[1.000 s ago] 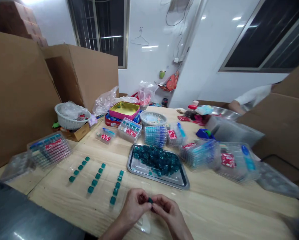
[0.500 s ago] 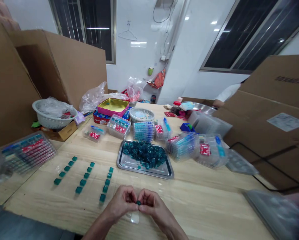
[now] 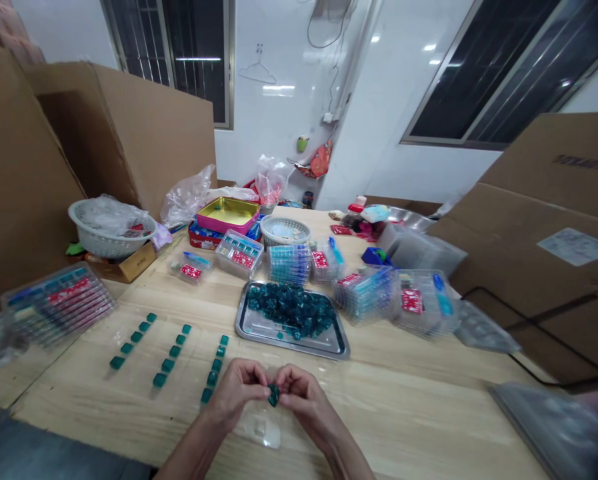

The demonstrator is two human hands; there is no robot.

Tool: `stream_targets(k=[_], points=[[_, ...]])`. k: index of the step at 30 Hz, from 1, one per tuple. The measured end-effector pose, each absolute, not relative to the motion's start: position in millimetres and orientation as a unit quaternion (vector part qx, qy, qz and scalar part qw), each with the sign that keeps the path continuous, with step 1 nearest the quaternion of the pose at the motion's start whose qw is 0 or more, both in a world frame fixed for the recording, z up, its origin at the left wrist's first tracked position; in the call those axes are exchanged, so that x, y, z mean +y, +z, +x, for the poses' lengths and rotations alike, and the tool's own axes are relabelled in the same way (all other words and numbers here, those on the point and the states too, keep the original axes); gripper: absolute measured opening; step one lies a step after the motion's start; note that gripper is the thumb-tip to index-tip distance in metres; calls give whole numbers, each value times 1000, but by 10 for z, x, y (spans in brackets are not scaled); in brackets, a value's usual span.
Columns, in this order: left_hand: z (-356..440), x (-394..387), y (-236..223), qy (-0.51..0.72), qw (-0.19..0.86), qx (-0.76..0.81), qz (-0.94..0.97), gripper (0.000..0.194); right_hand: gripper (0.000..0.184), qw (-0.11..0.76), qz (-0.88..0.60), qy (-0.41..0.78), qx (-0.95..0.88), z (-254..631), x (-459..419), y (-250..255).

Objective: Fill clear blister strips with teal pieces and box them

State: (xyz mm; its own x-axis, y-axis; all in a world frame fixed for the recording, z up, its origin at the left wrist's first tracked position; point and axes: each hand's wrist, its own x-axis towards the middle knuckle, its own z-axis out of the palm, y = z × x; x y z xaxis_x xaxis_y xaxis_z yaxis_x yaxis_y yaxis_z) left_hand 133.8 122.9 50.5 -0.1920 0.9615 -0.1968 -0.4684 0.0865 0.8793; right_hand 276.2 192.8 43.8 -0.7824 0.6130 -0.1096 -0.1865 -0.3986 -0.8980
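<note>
— Tiled walls (image 3: 279,113), tall cardboard sheets (image 3: 129,140), a wooden counter (image 3: 379,407); what do the hands have?
— The left hand (image 3: 233,390) and right hand (image 3: 306,393) meet just above the counter, curled nearly shut; their fingers pinch one small teal piece (image 3: 273,395) and hide part of it, so its exact shape is hard to make out.
— Any change from half a second back?
— More of the piece shows between the fingertips; it sits slightly higher, and the hands stand slightly further apart.
— What's close by?
— Three rows of teal cubes (image 3: 171,350) lie left of the hands, the nearest row just beside the left hand; a clear plastic piece (image 3: 259,430) lies beneath them; ahead, a steel tray (image 3: 266,330) holds a heap of teal pieces (image 3: 291,310).
— And the edges?
— Toward the right, the counter runs to a blurred clear pack (image 3: 543,427), cut off by the corner.
</note>
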Motion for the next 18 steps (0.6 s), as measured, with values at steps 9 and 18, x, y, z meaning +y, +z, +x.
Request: stream_targets(k=[9, 18], points=[[1261, 1380, 431, 633, 567, 480, 219, 30, 25, 299, -293, 737, -531, 2610, 2104, 358], [1144, 1727, 107, 446, 290, 727, 434, 17, 9, 309, -359, 490, -732, 2359, 2382, 5]])
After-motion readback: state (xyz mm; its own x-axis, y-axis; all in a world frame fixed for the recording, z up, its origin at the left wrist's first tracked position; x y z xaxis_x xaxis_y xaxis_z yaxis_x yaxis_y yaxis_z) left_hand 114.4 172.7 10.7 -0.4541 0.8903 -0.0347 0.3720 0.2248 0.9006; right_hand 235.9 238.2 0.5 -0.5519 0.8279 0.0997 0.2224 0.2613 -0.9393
